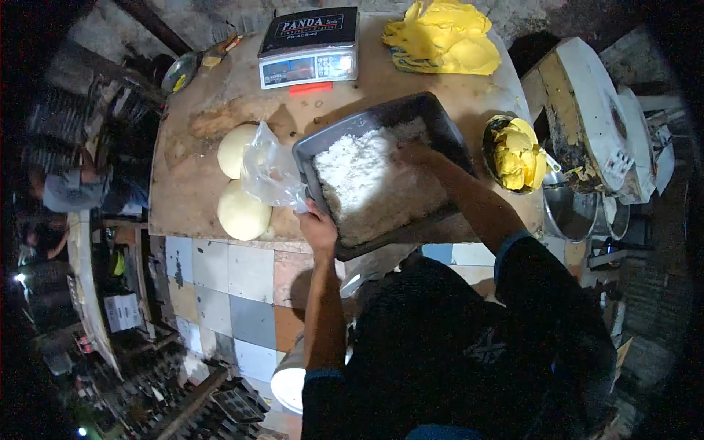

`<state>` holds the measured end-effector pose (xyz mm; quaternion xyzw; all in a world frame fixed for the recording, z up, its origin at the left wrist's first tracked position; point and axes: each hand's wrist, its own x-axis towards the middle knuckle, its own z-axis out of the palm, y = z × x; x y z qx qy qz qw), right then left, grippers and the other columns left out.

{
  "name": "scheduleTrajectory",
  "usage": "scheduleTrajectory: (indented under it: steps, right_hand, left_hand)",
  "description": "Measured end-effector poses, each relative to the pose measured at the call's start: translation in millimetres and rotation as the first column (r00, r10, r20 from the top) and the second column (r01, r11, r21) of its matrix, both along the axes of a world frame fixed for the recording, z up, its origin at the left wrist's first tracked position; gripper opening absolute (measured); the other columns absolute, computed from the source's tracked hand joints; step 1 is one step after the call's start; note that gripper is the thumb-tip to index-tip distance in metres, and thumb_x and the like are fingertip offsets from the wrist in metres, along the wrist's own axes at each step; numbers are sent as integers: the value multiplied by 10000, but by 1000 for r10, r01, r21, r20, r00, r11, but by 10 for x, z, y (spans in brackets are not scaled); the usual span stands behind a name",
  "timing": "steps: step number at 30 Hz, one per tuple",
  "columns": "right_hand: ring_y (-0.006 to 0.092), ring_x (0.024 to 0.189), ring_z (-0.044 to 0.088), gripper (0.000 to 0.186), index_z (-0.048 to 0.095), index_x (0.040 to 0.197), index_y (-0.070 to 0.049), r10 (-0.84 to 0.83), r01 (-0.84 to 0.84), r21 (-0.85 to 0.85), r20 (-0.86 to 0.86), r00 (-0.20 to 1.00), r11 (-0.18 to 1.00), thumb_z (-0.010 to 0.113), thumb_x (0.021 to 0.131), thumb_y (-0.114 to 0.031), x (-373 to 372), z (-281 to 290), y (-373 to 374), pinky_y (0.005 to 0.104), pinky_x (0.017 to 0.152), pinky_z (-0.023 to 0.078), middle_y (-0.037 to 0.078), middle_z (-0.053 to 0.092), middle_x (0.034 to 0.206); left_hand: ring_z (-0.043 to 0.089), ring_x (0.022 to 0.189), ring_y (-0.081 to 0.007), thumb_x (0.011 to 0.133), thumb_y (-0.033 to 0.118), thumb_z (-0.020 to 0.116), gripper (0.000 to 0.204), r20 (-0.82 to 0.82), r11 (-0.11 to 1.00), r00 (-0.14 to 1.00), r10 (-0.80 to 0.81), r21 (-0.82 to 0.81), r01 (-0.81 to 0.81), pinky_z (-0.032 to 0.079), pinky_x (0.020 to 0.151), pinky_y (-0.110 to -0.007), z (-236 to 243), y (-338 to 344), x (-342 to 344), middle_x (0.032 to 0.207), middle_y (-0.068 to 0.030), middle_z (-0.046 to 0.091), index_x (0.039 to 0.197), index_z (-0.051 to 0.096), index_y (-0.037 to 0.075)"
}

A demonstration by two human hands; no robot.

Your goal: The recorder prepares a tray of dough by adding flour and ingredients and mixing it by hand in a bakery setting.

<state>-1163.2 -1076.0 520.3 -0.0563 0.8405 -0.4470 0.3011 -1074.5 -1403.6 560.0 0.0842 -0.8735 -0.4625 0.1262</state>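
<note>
A dark rectangular pan [453,132] sits tilted at the near middle of the table, with a heap of white flour [352,165] inside. Over the pan's left side, my left hand [318,229] is closed on a clear plastic bag [270,172], close against the rim. My right hand [412,155] reaches into the pan at the flour's right edge; shadow hides its fingers. Two smooth round dough balls, a far one [235,150] and a near one [244,211], lie left of the pan, partly behind the bag.
A digital scale [312,44] stands at the back of the wooden table [183,176]. Yellow fat is piled [447,37] at the back right; more fills a bowl [490,158] at the right. Beyond the right edge are a worn white machine [579,110] and metal bowls [570,213].
</note>
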Motion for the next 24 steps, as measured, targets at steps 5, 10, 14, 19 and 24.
scheduleTrajectory:
  steps: [5, 10, 14, 19, 24]
  right_hand:
    - [249, 1126, 515, 536, 493, 1289, -72, 397, -280, 439, -199, 896, 854, 500, 912, -453, 82, -335, 780, 370, 995, 381, 127, 534, 1272]
    - [255, 1188, 478, 444, 454, 1335, -112, -176, 82, 333, 263, 949, 939, 450, 949, -331, 545, -279, 185, 380, 1022, 358, 132, 500, 1326]
    - [247, 1214, 448, 509, 464, 1319, -64, 407, -272, 370, -361, 839, 888, 453, 939, -402, 692, 126, 352, 376, 1027, 347, 127, 528, 1290]
    - [261, 1216, 452, 535, 429, 1325, -28, -86, 161, -260, 280, 956, 952, 483, 926, -380, 1032, 294, 421, 391, 1047, 329, 141, 485, 1326]
    - [272, 1160, 495, 503, 414, 1307, -12, 186, -150, 197, -179, 966, 969, 492, 931, -337, 981, -741, 605, 414, 984, 393, 171, 504, 1265]
  left_hand:
    - [536, 878, -521, 971, 327, 378, 430, 67, 999, 996, -51, 10, 51, 408, 737, -535, 61, 156, -91, 913, -351, 567, 1069, 454, -84]
    - [550, 868, -513, 962, 326, 390, 422, 105, 999, 993, 49, 9, -50, 422, 717, -535, -60, 0, -5, 911, -339, 583, 1098, 428, -73]
    - [557, 863, -507, 961, 292, 400, 404, 70, 997, 997, 16, 76, -21, 432, 718, -523, 7, 61, -35, 897, -333, 589, 1089, 418, -91]
    - [557, 879, -502, 957, 275, 412, 379, 74, 996, 997, 18, 81, -24, 433, 735, -520, 158, 39, -14, 914, -327, 591, 1103, 409, -74]
    - [551, 890, -508, 953, 281, 418, 379, 111, 998, 994, 22, 57, -28, 428, 748, -531, 64, 39, -10, 925, -327, 591, 1113, 403, -62]
